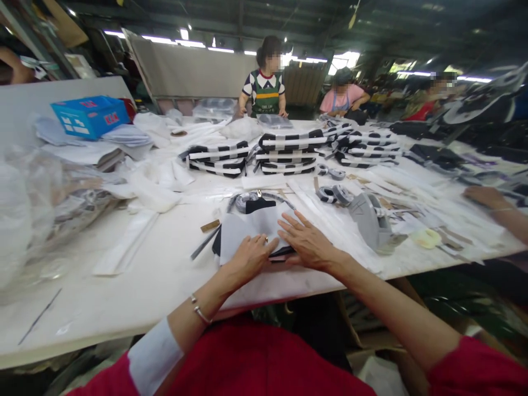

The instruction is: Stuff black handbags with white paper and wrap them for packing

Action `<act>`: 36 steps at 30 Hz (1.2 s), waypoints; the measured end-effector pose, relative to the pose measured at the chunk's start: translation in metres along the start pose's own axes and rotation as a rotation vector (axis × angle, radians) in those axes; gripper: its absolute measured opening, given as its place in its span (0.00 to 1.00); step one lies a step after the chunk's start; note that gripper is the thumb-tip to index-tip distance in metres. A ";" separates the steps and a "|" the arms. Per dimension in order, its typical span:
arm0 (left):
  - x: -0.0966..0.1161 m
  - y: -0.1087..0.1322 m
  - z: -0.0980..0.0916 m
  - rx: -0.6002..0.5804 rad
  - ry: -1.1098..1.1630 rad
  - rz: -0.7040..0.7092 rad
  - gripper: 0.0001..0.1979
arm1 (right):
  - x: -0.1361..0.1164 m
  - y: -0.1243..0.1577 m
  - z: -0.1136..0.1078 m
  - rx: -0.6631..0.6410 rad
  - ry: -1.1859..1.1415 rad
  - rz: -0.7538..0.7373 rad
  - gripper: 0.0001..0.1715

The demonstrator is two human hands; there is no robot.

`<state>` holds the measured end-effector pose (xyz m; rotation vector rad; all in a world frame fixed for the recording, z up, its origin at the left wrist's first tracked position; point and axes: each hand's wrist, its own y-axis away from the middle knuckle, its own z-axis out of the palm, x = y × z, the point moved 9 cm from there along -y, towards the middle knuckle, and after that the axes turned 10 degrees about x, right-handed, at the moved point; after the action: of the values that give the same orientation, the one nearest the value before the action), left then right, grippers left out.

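Observation:
A black bag lies on the white table in front of me, with a light grey sheet (241,226) spread over it. A black flap (260,205) with a metal clasp and a grey strap (246,202) stick out behind the sheet. My left hand (249,256) rests on the sheet's near edge, its fingers laid down and partly bent. My right hand (306,240) presses on the sheet's right side, fingers spread. The part of the bag under the sheet and hands is hidden.
Stacks of black-and-white wrapped bags (289,153) stand farther back. Right of me are a grey tape dispenser (368,219), strap rolls (335,193) and paper strips. A blue box (89,116) and plastic bags (25,214) sit left. Co-workers (266,91) stand beyond; another person's arm (495,206) reaches in at right.

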<state>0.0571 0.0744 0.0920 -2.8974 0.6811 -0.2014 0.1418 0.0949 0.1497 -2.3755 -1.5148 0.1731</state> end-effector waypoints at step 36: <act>0.028 0.021 -0.014 0.279 -0.423 0.032 0.21 | -0.006 0.049 0.040 0.335 0.164 0.060 0.26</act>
<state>0.0708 0.0415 0.1046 -2.5391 0.5691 0.2904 0.1704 0.0783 0.0956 -2.1136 -1.2330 0.2215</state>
